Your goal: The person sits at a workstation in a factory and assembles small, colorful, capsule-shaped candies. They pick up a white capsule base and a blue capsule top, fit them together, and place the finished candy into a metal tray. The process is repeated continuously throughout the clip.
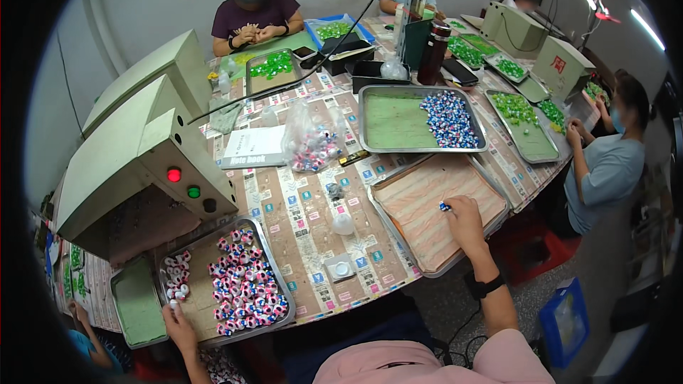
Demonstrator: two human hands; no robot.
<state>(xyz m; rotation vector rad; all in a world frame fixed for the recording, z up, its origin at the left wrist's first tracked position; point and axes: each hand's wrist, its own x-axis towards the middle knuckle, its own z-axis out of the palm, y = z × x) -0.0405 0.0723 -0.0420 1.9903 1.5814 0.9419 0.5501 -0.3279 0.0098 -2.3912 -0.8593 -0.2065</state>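
Observation:
My right hand (466, 226) pinches a small blue-and-white plastic piece (445, 206) over a metal tray lined with wrinkled peach-coloured cloth (409, 195). No other pieces show on that cloth. At the lower left, my left hand (181, 328) is at the near left edge of another metal tray (283, 270). Its fingertips are closed at a small white piece (174, 304). Many pink, white and blue figure pieces (245, 288) fill the right part of this tray. A smaller group of mostly white pieces (177, 270) lies along its left side.
A machine with red and green lights (153, 149) stands left. Between the trays are a small white container (343, 224) and a square white holder (340, 268). Behind lie a bag of pieces (311, 146), a notebook (249, 148) and a tray of blue pieces (384, 124). Co-workers sit around.

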